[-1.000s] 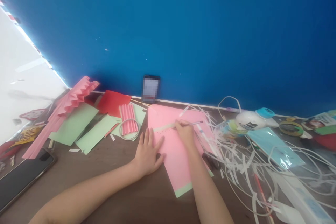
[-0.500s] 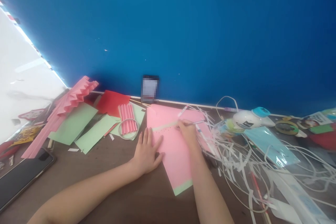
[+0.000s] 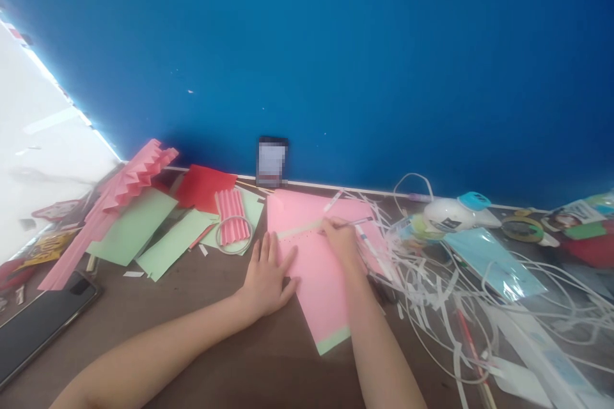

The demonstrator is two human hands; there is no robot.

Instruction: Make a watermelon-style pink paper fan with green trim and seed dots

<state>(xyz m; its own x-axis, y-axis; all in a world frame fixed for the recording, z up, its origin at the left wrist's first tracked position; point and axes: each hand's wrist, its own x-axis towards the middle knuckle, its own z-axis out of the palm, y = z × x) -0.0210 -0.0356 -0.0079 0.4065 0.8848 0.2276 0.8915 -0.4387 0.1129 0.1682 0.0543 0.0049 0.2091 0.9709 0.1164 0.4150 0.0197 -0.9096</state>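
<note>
A pink sheet of paper (image 3: 319, 284) lies on the dark table, with a pale green strip (image 3: 298, 230) across it and another green band at its near corner. A row of small dark dots runs just below the strip. My left hand (image 3: 267, 279) rests open, fingers spread, on the sheet's left edge. Pinched in my right hand (image 3: 341, 240) is a slim pen (image 3: 361, 222). Its tip is hidden by the fingers, close to the right end of the dotted row.
Pleated pink paper (image 3: 233, 212), green sheets (image 3: 170, 244) and a red sheet (image 3: 205, 188) lie left. A phone (image 3: 45, 323) is at the near left. Tangled white cables and paper strips (image 3: 425, 294) spread rightward, beside a white bottle (image 3: 451, 214). A blue wall (image 3: 307, 64) rises behind.
The whole view has shifted very slightly. Both hands stay in nearly the same place on the pink sheet, the pen still held in my right.
</note>
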